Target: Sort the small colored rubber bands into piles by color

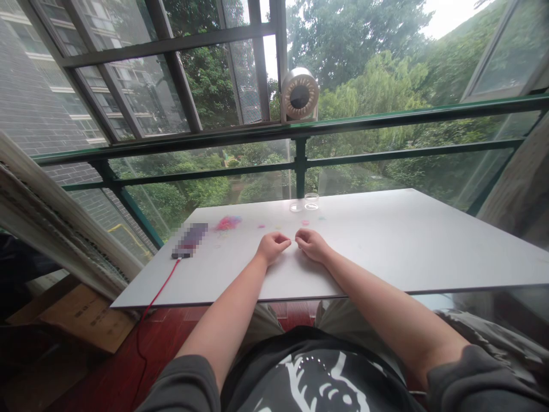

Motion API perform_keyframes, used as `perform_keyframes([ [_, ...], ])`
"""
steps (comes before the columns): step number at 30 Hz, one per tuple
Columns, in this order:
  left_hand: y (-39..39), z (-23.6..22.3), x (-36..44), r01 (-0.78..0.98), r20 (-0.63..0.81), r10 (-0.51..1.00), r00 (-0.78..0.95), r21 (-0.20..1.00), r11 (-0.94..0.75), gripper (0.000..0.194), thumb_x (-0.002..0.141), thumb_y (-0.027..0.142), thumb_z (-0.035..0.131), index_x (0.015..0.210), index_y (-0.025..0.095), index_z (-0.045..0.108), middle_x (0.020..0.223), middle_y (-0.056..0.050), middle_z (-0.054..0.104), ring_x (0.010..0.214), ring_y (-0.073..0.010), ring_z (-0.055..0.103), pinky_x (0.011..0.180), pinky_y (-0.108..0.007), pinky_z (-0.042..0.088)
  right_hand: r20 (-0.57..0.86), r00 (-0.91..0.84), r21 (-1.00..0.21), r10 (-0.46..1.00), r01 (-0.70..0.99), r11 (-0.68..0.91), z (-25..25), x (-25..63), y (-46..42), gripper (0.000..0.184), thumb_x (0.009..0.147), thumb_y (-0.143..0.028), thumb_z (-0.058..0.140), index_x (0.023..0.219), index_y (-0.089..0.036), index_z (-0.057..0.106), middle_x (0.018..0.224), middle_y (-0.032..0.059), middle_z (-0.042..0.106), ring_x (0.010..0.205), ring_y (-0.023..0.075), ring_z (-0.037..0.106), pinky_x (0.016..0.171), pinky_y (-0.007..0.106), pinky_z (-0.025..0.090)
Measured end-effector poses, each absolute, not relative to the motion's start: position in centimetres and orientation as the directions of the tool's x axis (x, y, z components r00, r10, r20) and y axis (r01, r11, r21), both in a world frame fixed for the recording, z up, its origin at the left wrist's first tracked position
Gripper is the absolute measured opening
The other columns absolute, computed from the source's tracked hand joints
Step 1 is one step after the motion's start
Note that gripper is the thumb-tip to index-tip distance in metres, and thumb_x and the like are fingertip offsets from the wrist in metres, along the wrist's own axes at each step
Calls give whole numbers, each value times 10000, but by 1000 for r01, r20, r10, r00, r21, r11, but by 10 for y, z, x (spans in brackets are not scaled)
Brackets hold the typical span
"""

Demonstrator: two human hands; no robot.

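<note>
My left hand [273,247] and my right hand [312,245] are close together over the white table [377,246], with a narrow gap between their fingertips. Thumb and fingers are pinched on both; whatever they hold is too small to make out. Just beyond them lie a small pink piece [305,222], a purple piece [261,226], a yellowish piece [278,228] and a teal piece [322,218]. To the left is a loose pile of tiny coloured strands or loops [228,222], mostly red and pink with some blue. Two clear round containers [311,198] stand near the far edge.
A blurred-out dark device [191,239] with a red cable [165,281] lies at the table's left. Beyond the table run a green railing [214,172] and windows. A round fan-like device [299,94] sits at the railing. A cardboard box [88,315] is on the floor at left.
</note>
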State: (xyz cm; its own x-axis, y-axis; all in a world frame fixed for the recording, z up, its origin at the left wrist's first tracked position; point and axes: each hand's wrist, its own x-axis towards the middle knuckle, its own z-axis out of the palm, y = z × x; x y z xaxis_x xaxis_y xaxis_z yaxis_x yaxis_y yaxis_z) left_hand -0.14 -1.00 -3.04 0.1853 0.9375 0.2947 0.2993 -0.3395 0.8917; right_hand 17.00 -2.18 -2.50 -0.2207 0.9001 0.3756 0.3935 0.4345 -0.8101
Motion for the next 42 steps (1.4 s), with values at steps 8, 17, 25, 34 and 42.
perform_keyframes([
  [8,-8,-32,-2,277,307,928,209,892,-358,172,644,305,666,694,142,648,670,-18,630,627,-118,547,620,-243,427,329,-256,-851,909,337,403,-22,170,-23,119,743,-264,452,653,-188,470,484,-58,457,405,88,412,436,215,343],
  [17,-4,-35,-3,296,316,917,242,876,-380,164,693,311,602,700,147,599,667,-5,588,644,-118,522,650,-248,417,319,-284,-844,904,350,407,-23,169,-24,230,794,-316,429,634,-173,512,486,-44,482,410,83,408,442,208,337],
  [25,-10,-31,-2,368,282,902,326,841,-396,120,762,288,506,714,179,523,624,34,524,603,-110,455,624,-243,373,348,-280,-835,895,342,432,-24,169,-19,97,733,-247,511,702,-164,550,612,-13,581,479,84,462,503,215,363],
  [34,-15,-25,-2,449,264,900,347,796,-407,127,779,284,473,700,185,480,617,42,449,602,-110,402,591,-237,334,351,-252,-839,902,343,422,-20,170,-21,101,678,-255,572,662,-156,583,520,-40,488,479,83,392,470,211,303],
  [42,-4,-23,-7,501,262,902,344,761,-412,117,779,281,491,754,174,528,657,35,505,631,-101,457,623,-225,386,303,-254,-856,919,350,379,-17,168,-17,145,671,-295,586,680,-150,587,541,-30,505,489,90,422,475,214,317],
])
